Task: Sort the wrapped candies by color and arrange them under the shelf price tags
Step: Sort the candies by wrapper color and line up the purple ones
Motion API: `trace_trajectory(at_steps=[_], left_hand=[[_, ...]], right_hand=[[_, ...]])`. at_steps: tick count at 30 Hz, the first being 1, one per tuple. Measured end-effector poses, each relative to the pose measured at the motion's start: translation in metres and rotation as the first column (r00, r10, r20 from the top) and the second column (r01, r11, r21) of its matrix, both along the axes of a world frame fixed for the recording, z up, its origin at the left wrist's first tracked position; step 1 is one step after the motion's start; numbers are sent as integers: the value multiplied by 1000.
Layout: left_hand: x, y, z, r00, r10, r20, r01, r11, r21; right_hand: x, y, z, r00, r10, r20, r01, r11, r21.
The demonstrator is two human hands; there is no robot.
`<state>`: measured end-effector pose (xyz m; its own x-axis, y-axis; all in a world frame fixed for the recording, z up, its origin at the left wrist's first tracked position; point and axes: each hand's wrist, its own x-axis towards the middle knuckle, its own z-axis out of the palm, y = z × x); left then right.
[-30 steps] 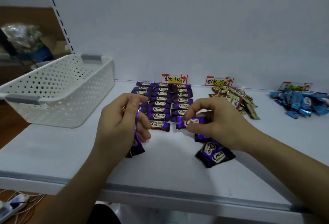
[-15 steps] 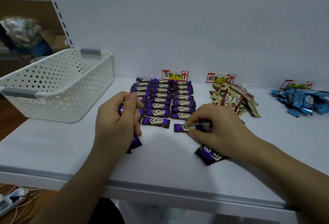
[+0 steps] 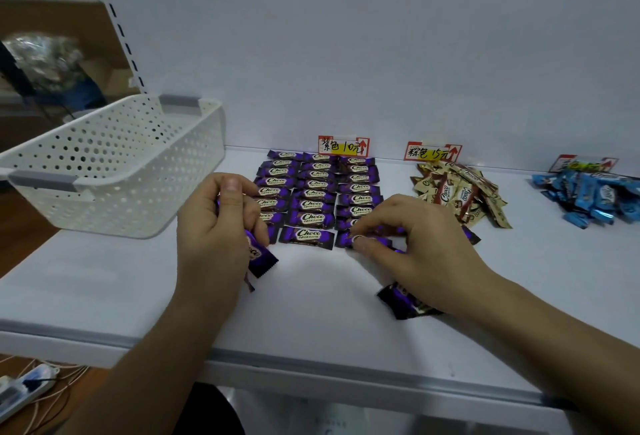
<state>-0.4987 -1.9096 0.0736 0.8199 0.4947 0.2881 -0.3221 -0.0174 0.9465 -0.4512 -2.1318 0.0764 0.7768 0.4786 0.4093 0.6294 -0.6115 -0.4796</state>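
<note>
Purple candies [image 3: 313,189] lie in three neat columns on the white shelf [image 3: 104,282] under the purple price tag [image 3: 343,146]. My left hand [image 3: 216,227] grips a small bunch of purple candies [image 3: 259,256], whose ends stick out below the palm. My right hand [image 3: 412,244] pinches one purple candy [image 3: 349,239] flat on the shelf at the front end of the right column. A few loose purple candies [image 3: 403,303] lie under my right wrist. Brown candies [image 3: 457,194] are heaped under the brown tag [image 3: 431,151]; blue ones [image 3: 588,197] are heaped under a third tag [image 3: 587,164].
A white perforated basket [image 3: 114,171] stands at the shelf's left end, partly overhanging the edge. The shelf's front lip [image 3: 311,362] runs below my forearms. A power strip with cables [image 3: 24,386] lies on the floor at lower left.
My right hand has carried one purple candy down from the air onto the shelf at the front of the right column. My left hand stays put with its bunch.
</note>
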Motion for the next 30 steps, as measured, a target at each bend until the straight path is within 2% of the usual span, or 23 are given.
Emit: trace_trajectory(at_steps=[1,3,6,8,10,12,15,17,19,20,21,23,26,28,30], left_hand=[[-1,-1,3,1000,-12,-1,12,994,-111],[-1,-7,8,999,-38,12,40,946,-321],[0,-21,16,999,-39,4,36,874,-484],[0,-24,20,999,-36,-17,17,778,-628],[-2,-21,22,997,-77,-3,43,593,-804],[-6,-17,22,992,-115,53,98,440,-893],[-11,-17,21,982,-171,78,137,363,-922],[-10,-15,20,980,-199,23,102,396,-912],[-7,-4,17,989,-146,31,86,388,-918],[-6,3,16,995,-90,45,76,379,-922],[-7,11,16,998,-40,40,53,408,-912],[-11,25,16,999,19,-27,-33,569,-822],[-18,42,13,990,6,-143,-82,845,-529],[-22,51,11,984,-12,-177,-44,951,-305],[-23,58,9,972,-48,-228,27,995,-94]], right_hand=[[-7,8,6,999,31,-19,-31,999,31],[-21,31,18,974,145,-174,-118,981,154],[-32,70,24,908,237,-346,-123,939,321],[-32,86,20,905,208,-370,-51,919,391],[-31,94,13,921,168,-351,2,900,436],[-31,100,6,941,112,-318,51,885,463],[-33,108,3,954,82,-288,90,839,537],[-34,108,8,953,95,-289,104,791,603],[-31,102,13,955,78,-287,128,762,635],[-27,97,14,957,57,-285,137,777,614],[-23,92,14,956,38,-291,140,813,565],[-16,85,9,945,21,-327,122,904,409],[-16,88,-5,947,-7,-320,67,982,177],[-20,95,-13,972,-8,-236,21,998,54],[-22,98,-18,995,8,-104,-10,1000,-17]])
